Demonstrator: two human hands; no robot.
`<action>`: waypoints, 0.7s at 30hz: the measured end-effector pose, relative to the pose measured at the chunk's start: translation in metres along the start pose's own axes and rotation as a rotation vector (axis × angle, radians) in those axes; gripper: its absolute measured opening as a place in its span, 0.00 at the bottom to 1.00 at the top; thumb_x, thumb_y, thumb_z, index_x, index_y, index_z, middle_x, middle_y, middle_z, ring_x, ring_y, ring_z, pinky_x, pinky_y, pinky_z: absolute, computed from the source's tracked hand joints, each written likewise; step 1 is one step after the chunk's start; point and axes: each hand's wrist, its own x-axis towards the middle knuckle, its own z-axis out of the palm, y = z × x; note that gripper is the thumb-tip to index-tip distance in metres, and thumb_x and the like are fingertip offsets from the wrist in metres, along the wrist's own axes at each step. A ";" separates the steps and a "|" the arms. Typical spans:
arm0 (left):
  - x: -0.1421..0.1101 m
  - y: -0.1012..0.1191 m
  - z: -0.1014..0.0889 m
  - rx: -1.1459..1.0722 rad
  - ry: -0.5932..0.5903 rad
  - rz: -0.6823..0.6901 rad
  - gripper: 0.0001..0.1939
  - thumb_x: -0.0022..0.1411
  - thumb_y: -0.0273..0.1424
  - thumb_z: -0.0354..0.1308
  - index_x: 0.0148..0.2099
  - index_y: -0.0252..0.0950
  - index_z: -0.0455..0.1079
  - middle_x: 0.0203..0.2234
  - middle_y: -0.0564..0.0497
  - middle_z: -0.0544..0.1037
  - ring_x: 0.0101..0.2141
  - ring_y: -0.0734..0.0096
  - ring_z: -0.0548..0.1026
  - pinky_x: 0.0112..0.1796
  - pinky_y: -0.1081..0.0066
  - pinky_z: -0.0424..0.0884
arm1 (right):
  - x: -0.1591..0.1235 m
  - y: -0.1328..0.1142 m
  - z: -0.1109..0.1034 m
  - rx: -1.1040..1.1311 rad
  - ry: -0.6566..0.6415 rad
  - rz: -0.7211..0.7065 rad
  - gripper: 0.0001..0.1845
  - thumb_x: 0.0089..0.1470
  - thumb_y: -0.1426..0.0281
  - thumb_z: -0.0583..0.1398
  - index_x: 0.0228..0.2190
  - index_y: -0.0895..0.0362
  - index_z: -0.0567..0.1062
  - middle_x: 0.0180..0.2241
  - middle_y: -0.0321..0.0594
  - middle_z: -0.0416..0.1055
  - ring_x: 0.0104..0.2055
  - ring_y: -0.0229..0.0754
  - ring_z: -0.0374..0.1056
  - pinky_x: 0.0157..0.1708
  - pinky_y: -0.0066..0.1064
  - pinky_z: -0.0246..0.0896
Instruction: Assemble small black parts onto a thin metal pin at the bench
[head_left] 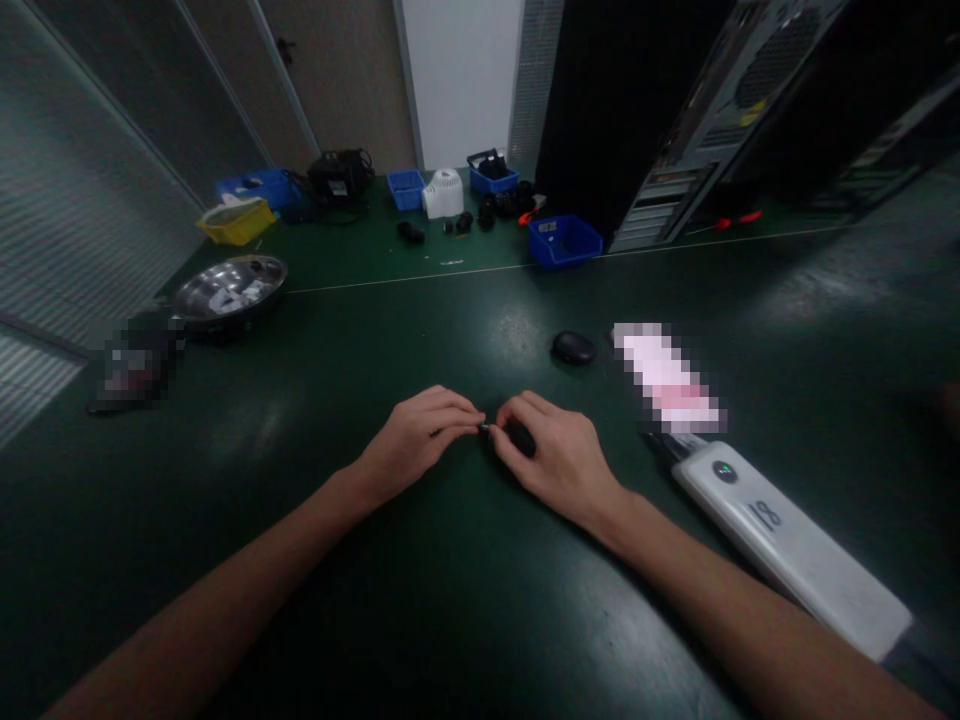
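My left hand (429, 430) and my right hand (555, 445) meet fingertip to fingertip above the dark green table (420, 600). Between the pinched fingers is a tiny, partly shiny piece (485, 428), too small to name. Under the curled fingers of my right hand shows a black rounded object (521, 438), mostly hidden by the hand; I cannot tell whether it is gripped or lies on the table. Just beyond my right hand lies a black oval case (574, 348), which neither hand touches.
To the right are a blurred-out phone-like screen (667, 380) and a long white device (795, 550) marked 18. A metal bowl (229, 290) holding white pieces stands at left. A blue bin (564, 242), a yellow tray (236, 222) and a computer case (675, 140) stand at the back.
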 end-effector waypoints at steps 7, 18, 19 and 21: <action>0.002 0.002 -0.001 -0.030 0.058 -0.033 0.11 0.67 0.33 0.58 0.50 0.44 0.77 0.44 0.52 0.79 0.46 0.72 0.75 0.48 0.66 0.74 | 0.000 0.001 0.000 0.047 0.032 -0.020 0.08 0.66 0.64 0.56 0.37 0.53 0.73 0.37 0.36 0.73 0.32 0.36 0.67 0.32 0.28 0.56; -0.002 0.006 -0.003 -0.182 0.128 -0.101 0.11 0.65 0.34 0.62 0.50 0.47 0.77 0.44 0.54 0.79 0.44 0.76 0.77 0.46 0.72 0.75 | 0.000 -0.001 -0.004 0.218 0.049 -0.055 0.08 0.67 0.65 0.56 0.38 0.55 0.73 0.37 0.38 0.71 0.34 0.37 0.66 0.32 0.28 0.58; -0.002 0.007 -0.003 -0.193 0.132 -0.101 0.12 0.65 0.34 0.62 0.50 0.47 0.77 0.44 0.54 0.79 0.44 0.76 0.77 0.46 0.72 0.75 | 0.000 -0.001 -0.004 0.228 0.053 -0.060 0.08 0.67 0.65 0.56 0.38 0.55 0.73 0.37 0.38 0.71 0.34 0.37 0.66 0.32 0.28 0.58; -0.003 0.007 -0.004 -0.187 0.126 -0.096 0.12 0.65 0.33 0.61 0.51 0.47 0.76 0.44 0.53 0.79 0.45 0.75 0.76 0.46 0.71 0.75 | 0.000 -0.001 -0.004 0.227 0.060 -0.067 0.08 0.67 0.65 0.56 0.38 0.55 0.73 0.37 0.38 0.71 0.34 0.37 0.66 0.32 0.29 0.58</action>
